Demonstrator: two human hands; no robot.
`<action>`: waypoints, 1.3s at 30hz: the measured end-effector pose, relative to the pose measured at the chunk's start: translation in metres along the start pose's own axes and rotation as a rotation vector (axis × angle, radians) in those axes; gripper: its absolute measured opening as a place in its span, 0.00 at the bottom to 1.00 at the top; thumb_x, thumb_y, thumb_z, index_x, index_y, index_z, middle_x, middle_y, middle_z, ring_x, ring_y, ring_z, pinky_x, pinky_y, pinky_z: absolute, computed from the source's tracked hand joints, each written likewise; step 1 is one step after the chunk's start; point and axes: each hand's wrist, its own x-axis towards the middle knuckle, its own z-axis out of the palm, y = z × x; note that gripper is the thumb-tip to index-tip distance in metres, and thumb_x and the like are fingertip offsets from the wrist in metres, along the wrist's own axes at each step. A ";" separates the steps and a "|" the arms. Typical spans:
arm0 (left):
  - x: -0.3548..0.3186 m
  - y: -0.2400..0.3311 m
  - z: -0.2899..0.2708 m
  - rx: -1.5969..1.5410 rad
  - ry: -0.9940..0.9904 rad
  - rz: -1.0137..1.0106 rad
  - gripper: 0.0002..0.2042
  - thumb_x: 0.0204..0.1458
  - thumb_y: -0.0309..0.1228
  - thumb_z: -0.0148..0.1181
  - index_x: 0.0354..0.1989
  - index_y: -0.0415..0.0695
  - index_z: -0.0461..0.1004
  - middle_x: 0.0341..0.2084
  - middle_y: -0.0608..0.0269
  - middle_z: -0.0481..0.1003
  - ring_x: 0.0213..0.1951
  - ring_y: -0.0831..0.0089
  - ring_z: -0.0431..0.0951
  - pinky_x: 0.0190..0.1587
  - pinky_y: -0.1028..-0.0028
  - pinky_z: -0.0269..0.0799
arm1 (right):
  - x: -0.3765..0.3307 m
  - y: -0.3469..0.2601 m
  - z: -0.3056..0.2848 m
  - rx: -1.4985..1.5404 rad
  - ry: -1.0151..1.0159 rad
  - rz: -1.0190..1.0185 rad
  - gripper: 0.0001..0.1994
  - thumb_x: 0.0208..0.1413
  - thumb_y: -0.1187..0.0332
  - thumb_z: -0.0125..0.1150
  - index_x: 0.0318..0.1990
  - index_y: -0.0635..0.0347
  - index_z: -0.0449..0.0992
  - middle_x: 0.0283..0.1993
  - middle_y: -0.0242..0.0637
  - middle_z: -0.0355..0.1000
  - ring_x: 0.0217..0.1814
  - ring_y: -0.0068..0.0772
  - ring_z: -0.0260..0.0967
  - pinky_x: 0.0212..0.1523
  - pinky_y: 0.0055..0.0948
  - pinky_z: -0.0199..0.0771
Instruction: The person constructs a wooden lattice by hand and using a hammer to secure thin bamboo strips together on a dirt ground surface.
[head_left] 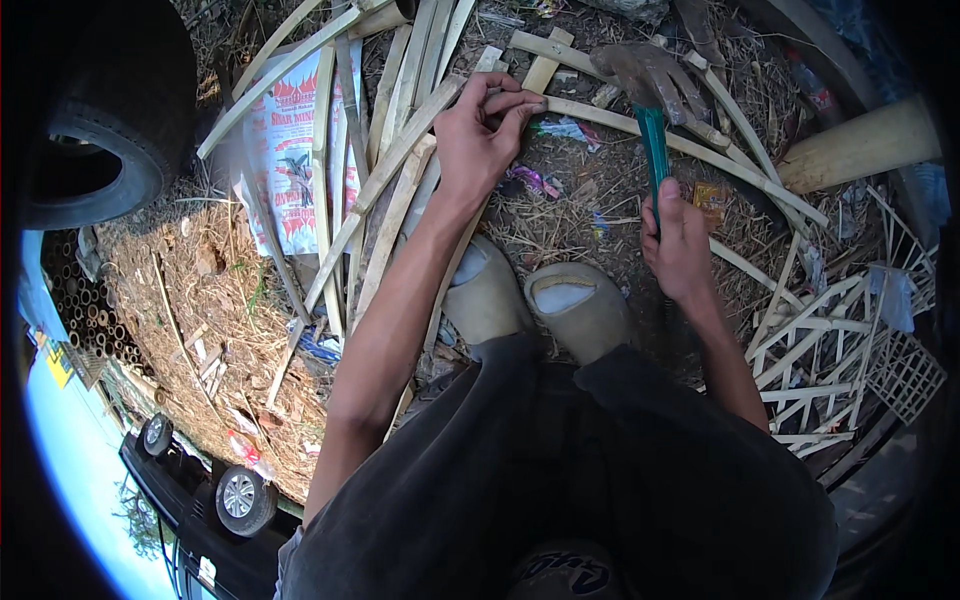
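Head view: long, slim, pale bamboo strip [600, 117] and green-handled tool [650, 135].

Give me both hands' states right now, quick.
Left hand: closed, pinching the end of a bamboo strip.
Right hand: closed, holding a green-handled tool.

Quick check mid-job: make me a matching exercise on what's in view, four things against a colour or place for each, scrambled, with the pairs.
Things
1. hand tool
2. bamboo strip
3. printed sack
4. slip-on shoes

Colour or place
A. white with red print
B. on the person's feet
C. gripped by its green handle in the right hand
D. one end at the fingertips of the left hand

Pairs: 1-C, 2-D, 3-A, 4-B
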 end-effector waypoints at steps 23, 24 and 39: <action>-0.008 -0.004 0.024 0.199 0.190 0.128 0.10 0.58 0.17 0.63 0.47 0.35 0.71 0.37 0.53 0.85 0.41 0.73 0.87 0.42 0.77 0.81 | 0.049 -0.027 0.018 -0.424 0.303 -0.366 0.21 0.60 0.60 0.71 0.59 0.56 0.80 0.21 0.28 0.69 0.24 0.17 0.61 0.28 0.26 0.66; -0.009 -0.001 0.024 0.176 0.190 0.105 0.10 0.59 0.16 0.63 0.46 0.35 0.69 0.38 0.52 0.85 0.43 0.74 0.86 0.44 0.78 0.80 | 0.052 -0.023 0.017 -0.430 0.304 -0.367 0.21 0.60 0.60 0.71 0.59 0.56 0.80 0.21 0.28 0.69 0.24 0.17 0.61 0.28 0.26 0.66; -0.014 0.006 0.025 -0.031 0.158 -0.092 0.12 0.57 0.16 0.65 0.46 0.34 0.69 0.38 0.51 0.85 0.43 0.72 0.86 0.47 0.76 0.79 | -0.006 0.005 -0.009 0.006 -0.085 -0.101 0.29 0.70 0.38 0.47 0.31 0.56 0.62 0.21 0.23 0.54 0.19 0.13 0.50 0.18 0.19 0.48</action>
